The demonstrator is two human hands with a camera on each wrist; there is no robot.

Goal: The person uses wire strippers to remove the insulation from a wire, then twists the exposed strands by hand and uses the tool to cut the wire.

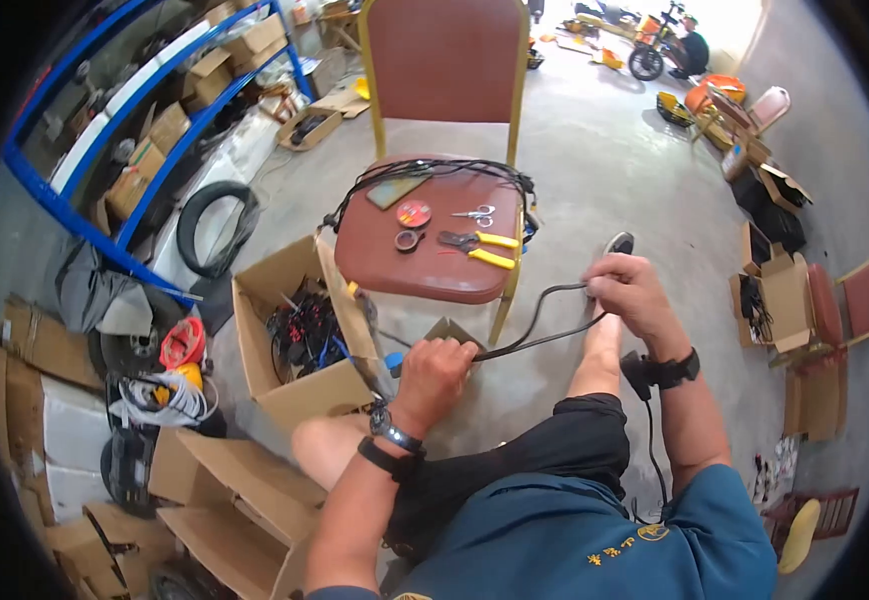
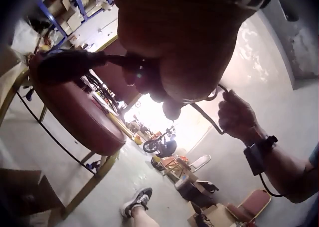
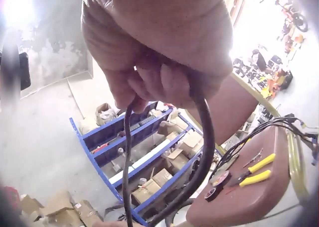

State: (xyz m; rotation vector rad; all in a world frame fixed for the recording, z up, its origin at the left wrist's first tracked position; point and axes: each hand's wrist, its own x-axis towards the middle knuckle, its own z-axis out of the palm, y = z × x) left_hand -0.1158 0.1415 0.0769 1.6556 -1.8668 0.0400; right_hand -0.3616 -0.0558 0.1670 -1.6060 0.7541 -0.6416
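My left hand [image 1: 437, 378] grips a dark cable [image 1: 530, 343] in front of the chair. Two strands run from it to my right hand [image 1: 630, 292], whose curled fingers pinch them higher up on the right. In the right wrist view the cable [image 3: 205, 147] hangs in a loop below my right hand [image 3: 159, 53]. A dark end of the cable [image 2: 70, 65] sticks out beside my left hand [image 2: 174, 53] in the left wrist view. On the chair seat [image 1: 395, 268] lie yellow-handled pliers [image 1: 492, 250], scissors [image 1: 483, 214], a red roll [image 1: 414, 213], black tape [image 1: 408, 241] and a bundle of black cables [image 1: 435, 163].
An open cardboard box [image 1: 295, 400] full of wires stands left of the chair. Blue shelving [image 1: 65, 235] and a tire [image 1: 187, 240] are farther left. More boxes [image 1: 787, 310] and chairs line the right wall. A person [image 1: 693, 50] crouches by a small motorbike at the back.
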